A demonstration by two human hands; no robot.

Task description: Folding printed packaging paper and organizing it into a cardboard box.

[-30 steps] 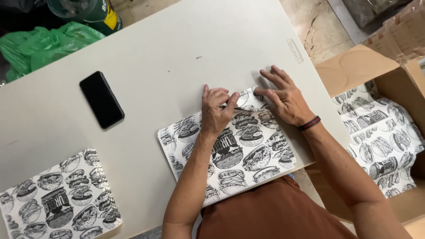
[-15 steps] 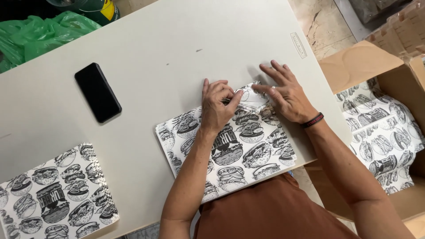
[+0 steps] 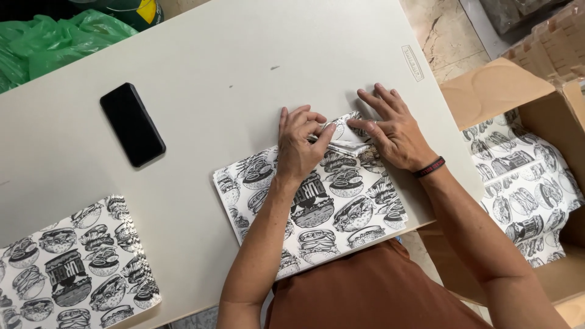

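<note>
A stack of white paper bags printed with black burger drawings point(image 3: 329, 207) lies on the pale table point(image 3: 244, 67) in front of me. My left hand point(image 3: 300, 143) pinches the far top edge of the upper bag between thumb and fingers. My right hand point(image 3: 393, 127) lies flat, fingers spread, pressing the bag's far right corner down on the table. A dark band is on my right wrist.
A black phone point(image 3: 132, 123) lies left of my hands. A second pile of printed bags point(image 3: 73, 265) sits at the near left corner. An open cardboard box point(image 3: 536, 183) with more bags stands to the right. Green plastic bags point(image 3: 42, 42) lie beyond the table's far left.
My hands stay at the bag's far edge. The left thumb and fingers have closed more on the folded paper edge. The view has shifted slightly.
</note>
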